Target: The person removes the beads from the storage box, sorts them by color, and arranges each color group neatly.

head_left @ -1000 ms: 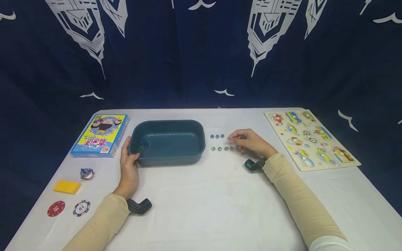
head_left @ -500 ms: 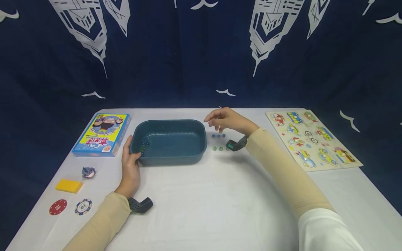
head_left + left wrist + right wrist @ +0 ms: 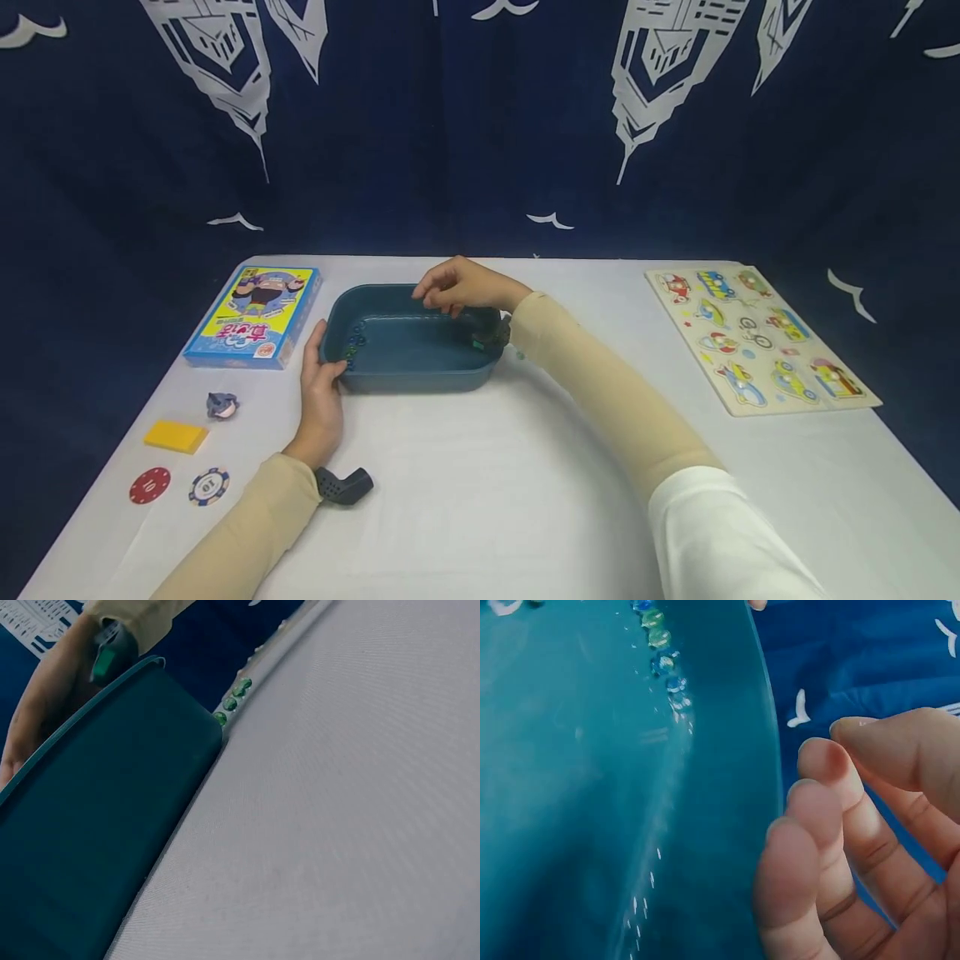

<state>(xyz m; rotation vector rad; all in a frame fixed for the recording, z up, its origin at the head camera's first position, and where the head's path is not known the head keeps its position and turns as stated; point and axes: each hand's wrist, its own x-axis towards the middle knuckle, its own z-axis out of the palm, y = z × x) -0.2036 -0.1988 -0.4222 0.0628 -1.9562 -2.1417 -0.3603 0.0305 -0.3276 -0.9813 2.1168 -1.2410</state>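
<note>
My left hand [image 3: 322,404] grips the left end of a dark teal rectangular plastic basin [image 3: 416,381], thumb over the rim. Several blue and green glass marbles [image 3: 355,342] lie along the basin's left end, seen also as a line of marbles [image 3: 660,637] in the right wrist view. Above the basin's far right part is my right hand [image 3: 468,285], fingers bent, thumb tip close to the forefinger. Whether a marble is between them is hidden. Beside the basin's right end sit several green marbles [image 3: 231,703], mostly covered by my right forearm in the head view.
A blue and yellow game box [image 3: 255,317] lies at the back left. Nearer are a small shark figure [image 3: 222,406], a yellow block [image 3: 176,436], a red chip [image 3: 150,485] and a white-and-blue chip [image 3: 208,487]. A wooden picture puzzle board [image 3: 761,342] lies at the right.
My right hand has risen from beside the marble rows and moved left over the basin. My left hand keeps its grip on the basin's left end.
</note>
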